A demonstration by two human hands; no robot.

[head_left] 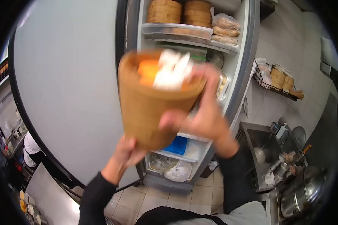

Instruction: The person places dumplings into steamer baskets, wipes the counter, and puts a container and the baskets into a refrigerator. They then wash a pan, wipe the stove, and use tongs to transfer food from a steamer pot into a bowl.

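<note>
A tall tan bucket (154, 107), wood-like and blurred by motion, is tilted in front of the open fridge. My left hand (128, 152) supports it from below, fingers closed against its base. Around the right side of the bucket wraps my right hand (202, 116), its thumb on the outer wall and its fingers over the rim. Inside the bucket, near the top, lie something orange (148, 71) and a crumpled white thing (172, 69); the blur hides what they are.
The fridge door (67, 82) stands open at left. Fridge shelves hold bamboo steamers (164, 12), bagged food (226, 28) and a blue item (176, 145). A steel sink (251, 135), metal containers and a large pot (302, 193) are at right. Behind the door, a person (33, 150) is partly visible.
</note>
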